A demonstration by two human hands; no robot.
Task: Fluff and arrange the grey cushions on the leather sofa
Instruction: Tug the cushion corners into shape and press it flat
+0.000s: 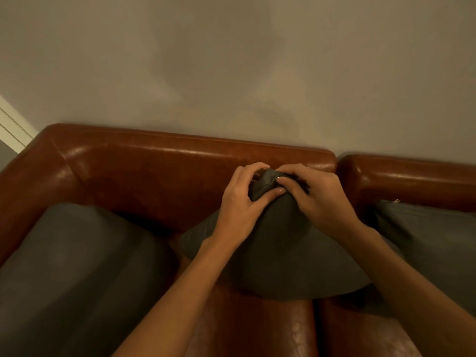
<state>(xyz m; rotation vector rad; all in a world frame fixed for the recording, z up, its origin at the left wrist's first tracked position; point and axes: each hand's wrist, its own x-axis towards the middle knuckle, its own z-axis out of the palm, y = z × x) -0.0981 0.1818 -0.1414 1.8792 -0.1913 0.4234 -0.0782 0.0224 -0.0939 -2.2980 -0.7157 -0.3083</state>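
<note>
A grey cushion (278, 253) stands on one corner in the middle of the brown leather sofa (159, 161), leaning toward the backrest. My left hand (239, 204) and my right hand (319, 199) both pinch its top corner, fingers closed on the fabric. A second grey cushion (74, 266) lies at the left, against the armrest. A third grey cushion (432, 243) rests at the right, on the neighbouring sofa section.
A plain pale wall (231, 60) rises right behind the backrest. The sofa's seat (257, 328) shows glossy leather in front of the middle cushion. A seam splits the backrest into two sections at the right. A white trim strip (13, 124) appears at far left.
</note>
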